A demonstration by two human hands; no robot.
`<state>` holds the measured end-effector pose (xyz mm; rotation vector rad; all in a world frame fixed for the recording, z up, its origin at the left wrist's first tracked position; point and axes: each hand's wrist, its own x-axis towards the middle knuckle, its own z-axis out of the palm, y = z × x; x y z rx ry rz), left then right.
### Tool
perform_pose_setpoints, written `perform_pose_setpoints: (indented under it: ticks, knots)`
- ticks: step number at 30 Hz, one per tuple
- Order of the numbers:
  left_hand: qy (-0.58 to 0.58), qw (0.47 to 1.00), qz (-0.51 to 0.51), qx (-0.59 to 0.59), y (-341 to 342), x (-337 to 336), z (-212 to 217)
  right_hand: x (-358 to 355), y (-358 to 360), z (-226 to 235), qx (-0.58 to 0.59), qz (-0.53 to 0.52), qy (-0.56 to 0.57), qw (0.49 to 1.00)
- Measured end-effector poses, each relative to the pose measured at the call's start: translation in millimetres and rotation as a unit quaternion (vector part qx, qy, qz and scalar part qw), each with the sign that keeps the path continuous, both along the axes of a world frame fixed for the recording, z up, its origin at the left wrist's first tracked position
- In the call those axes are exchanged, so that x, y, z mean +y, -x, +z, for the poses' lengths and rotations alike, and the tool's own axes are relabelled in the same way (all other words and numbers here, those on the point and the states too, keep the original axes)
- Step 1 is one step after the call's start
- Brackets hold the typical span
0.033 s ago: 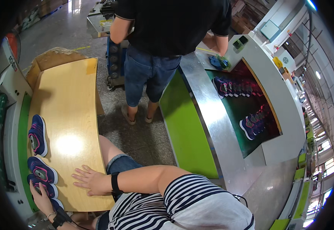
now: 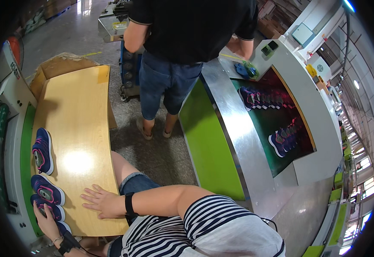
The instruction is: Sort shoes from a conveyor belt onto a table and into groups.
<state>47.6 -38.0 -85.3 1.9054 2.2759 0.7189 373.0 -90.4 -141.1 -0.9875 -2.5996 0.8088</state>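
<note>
My left hand (image 2: 47, 222) is closed on a navy sneaker (image 2: 57, 211) with pink trim, its fingers at the shoe's opening. My right hand (image 2: 103, 202) lies flat, palm down and fingers spread, on the wooden tabletop (image 2: 77, 128), holding nothing. Farther along the table's left edge sits a matching sneaker (image 2: 47, 189), and beyond it another one (image 2: 43, 152) lies apart. Closest to me, one more sneaker (image 2: 64, 227) shows only in part behind my left hand and wrist.
A person (image 2: 170, 64) in a dark shirt and denim shorts stands ahead, facing away. To the right, several sneakers (image 2: 277, 143) stand in two rows on a green belt inside a white machine (image 2: 320, 124). Its metal ledge (image 2: 242, 132) runs alongside. A green-panelled machine (image 2: 26, 171) borders the table's left.
</note>
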Motion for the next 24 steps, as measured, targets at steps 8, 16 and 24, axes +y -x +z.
perform_pose_setpoints:
  ticks: [8,16,24]
  knots:
    - [0.003,1.000,0.004,-0.010,-17.5,2.1,12.3,5.6,-0.2,-12.9,0.039,-0.013,-0.015,0.999]
    - [-0.039,0.999,0.010,0.005,-39.6,-15.8,49.0,-5.5,2.7,13.0,-0.026,-0.008,-0.008,1.000]
    - [-0.020,0.999,0.025,-0.035,-34.4,-14.7,43.1,2.3,10.9,-4.6,-0.015,0.001,-0.017,1.000]
